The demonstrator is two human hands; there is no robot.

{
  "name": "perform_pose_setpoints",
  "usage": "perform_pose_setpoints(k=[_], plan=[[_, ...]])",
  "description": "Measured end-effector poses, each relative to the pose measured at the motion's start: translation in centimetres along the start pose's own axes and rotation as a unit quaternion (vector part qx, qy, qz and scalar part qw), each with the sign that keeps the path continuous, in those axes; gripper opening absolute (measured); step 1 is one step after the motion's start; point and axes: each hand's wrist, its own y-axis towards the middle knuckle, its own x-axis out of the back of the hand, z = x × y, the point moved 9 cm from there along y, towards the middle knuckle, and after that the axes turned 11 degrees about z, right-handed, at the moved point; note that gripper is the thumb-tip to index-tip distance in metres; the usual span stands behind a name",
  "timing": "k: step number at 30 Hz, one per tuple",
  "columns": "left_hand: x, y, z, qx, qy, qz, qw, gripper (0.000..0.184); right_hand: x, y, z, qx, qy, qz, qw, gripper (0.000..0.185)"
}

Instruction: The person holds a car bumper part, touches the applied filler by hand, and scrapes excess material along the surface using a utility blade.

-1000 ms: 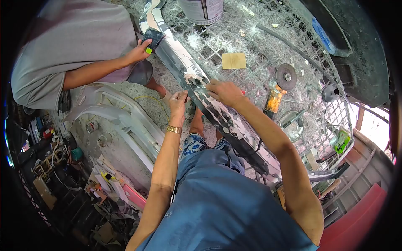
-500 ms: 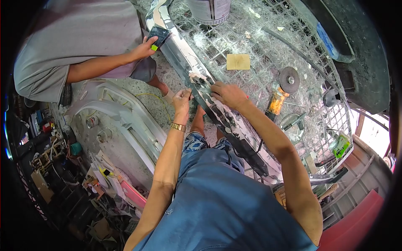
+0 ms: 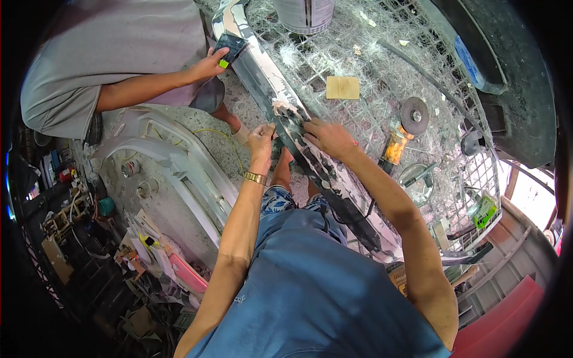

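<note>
A long bumper-like part (image 3: 270, 74) with patchy white, pink and dark coating runs diagonally over the edge of the mesh table. My left hand (image 3: 261, 139) is at its near edge, fingers pinched together; what they hold, if anything, is too small to name. Across the part, my right hand (image 3: 330, 137) rests on its far edge with bent fingers, beside a dark, rough area. Its fingertips touch the part, and nothing is visible in its grasp. A tan rectangular sheet (image 3: 342, 88) lies on the mesh beyond my right hand.
A co-worker's hand (image 3: 210, 63) holds a dark block on the part's upper end. On the mesh table (image 3: 486, 173) are an angle grinder (image 3: 395, 143), a round clear container (image 3: 416, 185), a bucket (image 3: 304, 15) and a hose. Pale bumpers (image 3: 191, 173) lie on the floor at left.
The view has shifted, so the part and table items appear slightly farther right. Both my hands stay at nearly the same place on the part. The co-worker's hand remains on the block.
</note>
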Motion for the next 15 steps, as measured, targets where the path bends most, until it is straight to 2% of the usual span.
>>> perform_pose_setpoints(k=[15], plan=[[0.32,0.53,0.75,-0.006,-0.003,0.007,1.0,0.013,-0.06,-0.78,0.19,0.004,-0.024,0.013,1.0,0.023]])
